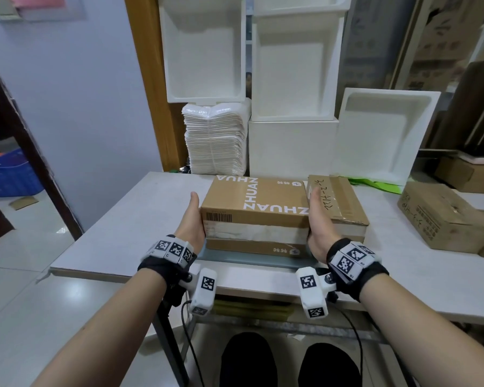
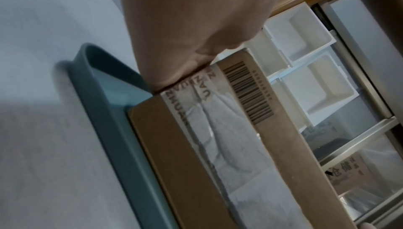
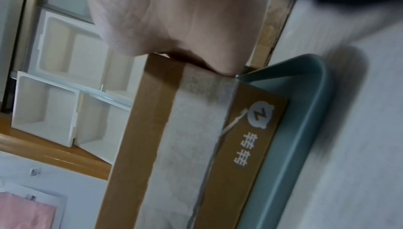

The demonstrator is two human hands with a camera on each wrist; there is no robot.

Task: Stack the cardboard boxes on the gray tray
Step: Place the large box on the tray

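Observation:
A brown cardboard box (image 1: 254, 202) printed "ZHUAN ZHUAN" sits low in the gray tray (image 1: 252, 261) near the table's front edge. My left hand (image 1: 192, 222) holds its left end and my right hand (image 1: 317, 222) its right end, thumbs lying along the top edges; the fingers are hidden behind the box. The left wrist view shows the palm (image 2: 196, 26) against the box (image 2: 229, 146) above the tray rim (image 2: 104, 112). In the right wrist view the palm (image 3: 174, 17) meets the box (image 3: 185, 146) inside the tray (image 3: 305, 120). A second taped box (image 1: 338, 202) lies just right of it.
A third, larger cardboard box (image 1: 444, 219) stands on the table's right side. White foam boxes (image 1: 291, 79) and a stack of white bags (image 1: 215, 141) line the back. The white table (image 1: 123, 219) stretches to the left of the tray.

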